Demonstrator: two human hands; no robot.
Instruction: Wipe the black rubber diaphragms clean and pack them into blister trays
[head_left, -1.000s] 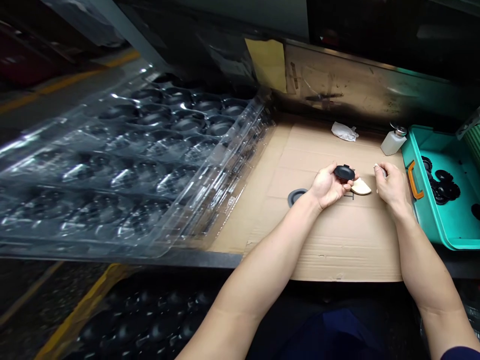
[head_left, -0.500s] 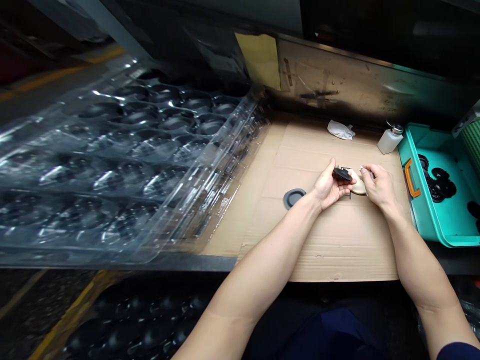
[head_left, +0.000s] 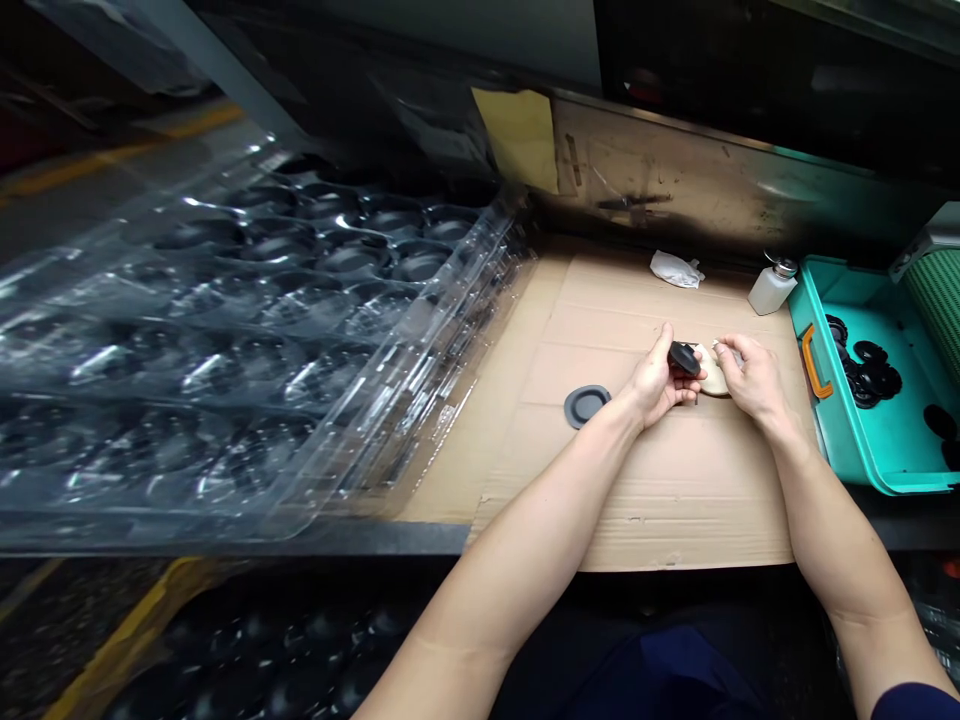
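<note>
My left hand (head_left: 656,383) grips a small round black cap (head_left: 683,357), tilted on edge above the cardboard sheet (head_left: 675,470). My right hand (head_left: 754,378) is closed on a small pale thing I cannot make out, its fingertips close to the cap. A cream, wedge-shaped pad (head_left: 713,379) lies on the cardboard between the two hands. A flat dark grey ring-shaped disc (head_left: 586,406) rests on the cardboard just left of my left hand.
A stack of clear plastic blister trays (head_left: 247,330) fills the left side. At right stands a teal bin (head_left: 877,440) holding several black caps (head_left: 870,372). A small white bottle (head_left: 769,287) and a crumpled white wipe (head_left: 675,269) sit near the back wall.
My hands have drawn closer together. The left hand has turned the black cap from flat to on edge. The right hand has moved left up to the cap.
</note>
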